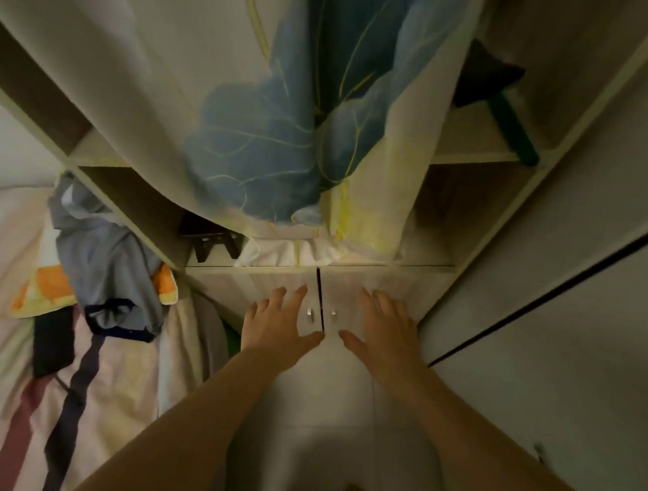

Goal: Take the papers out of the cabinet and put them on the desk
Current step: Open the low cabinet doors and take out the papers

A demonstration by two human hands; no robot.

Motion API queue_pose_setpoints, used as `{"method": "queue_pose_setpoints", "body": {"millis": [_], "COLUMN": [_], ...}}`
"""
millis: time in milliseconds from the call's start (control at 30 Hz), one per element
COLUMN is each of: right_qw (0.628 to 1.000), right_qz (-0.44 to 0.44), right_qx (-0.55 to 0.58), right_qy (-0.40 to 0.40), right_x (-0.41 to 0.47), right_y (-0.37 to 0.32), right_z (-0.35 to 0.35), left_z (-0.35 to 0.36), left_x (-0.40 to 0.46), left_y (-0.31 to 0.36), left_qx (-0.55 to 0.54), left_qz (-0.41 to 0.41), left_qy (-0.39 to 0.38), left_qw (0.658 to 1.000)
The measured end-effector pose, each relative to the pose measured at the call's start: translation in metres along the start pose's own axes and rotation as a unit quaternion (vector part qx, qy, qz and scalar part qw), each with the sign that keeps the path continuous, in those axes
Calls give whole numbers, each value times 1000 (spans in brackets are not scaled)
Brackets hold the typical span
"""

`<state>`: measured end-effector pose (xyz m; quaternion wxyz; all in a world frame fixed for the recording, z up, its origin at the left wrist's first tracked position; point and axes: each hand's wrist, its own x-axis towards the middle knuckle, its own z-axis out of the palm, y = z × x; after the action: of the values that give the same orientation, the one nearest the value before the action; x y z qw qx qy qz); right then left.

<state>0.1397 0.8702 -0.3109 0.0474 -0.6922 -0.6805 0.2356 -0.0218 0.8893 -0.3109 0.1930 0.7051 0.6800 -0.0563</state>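
A low cabinet with two pale wood doors (pixel 354 285) stands straight ahead, both doors closed, a dark seam between them. Two small metal knobs (pixel 310 313) sit side by side at the seam. My left hand (pixel 278 320) hovers with fingers spread just left of the knobs. My right hand (pixel 384 326) is spread the same way just right of them. Neither hand holds anything. No papers are in sight; the cabinet's inside is hidden.
A cream curtain with a blue leaf print (pixel 269 128) hangs over open shelves above the cabinet. A bed with striped bedding (pixel 9 397) and a heap of grey clothes (pixel 108 266) lies on the left. Pale wardrobe panels (pixel 575 336) rise on the right.
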Motion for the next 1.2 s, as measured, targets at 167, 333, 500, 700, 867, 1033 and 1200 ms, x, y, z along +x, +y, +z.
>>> {"method": "queue_pose_setpoints", "body": {"millis": [167,333,500,700,867,1033,1200], "right_qw": [1000,999,997,997,998,998,998], "right_qz": [-2,5,19,35,16,11,13], "right_qx": [0,-36,-52,-12,-14,0,15], "right_qy": [14,41,60,67,66,68,57], "right_x": [79,124,132,144,127,83,32], "right_y": [2,6,11,13,13,25,51], "right_z": [49,87,111,110,111,118,121], "left_z": [37,65,87,98,104,103,104], "left_x": [76,123,137,128,109,83,47], "left_y": [-24,-40,-51,-54,-58,-58,-75], "left_qx": [-1,25,-20,-102,-134,-140,-98], "left_qz": [18,54,74,66,61,38,51], "left_qy": [14,67,112,152,134,100,64], "left_qw": [1000,996,991,981,980,984,992]}}
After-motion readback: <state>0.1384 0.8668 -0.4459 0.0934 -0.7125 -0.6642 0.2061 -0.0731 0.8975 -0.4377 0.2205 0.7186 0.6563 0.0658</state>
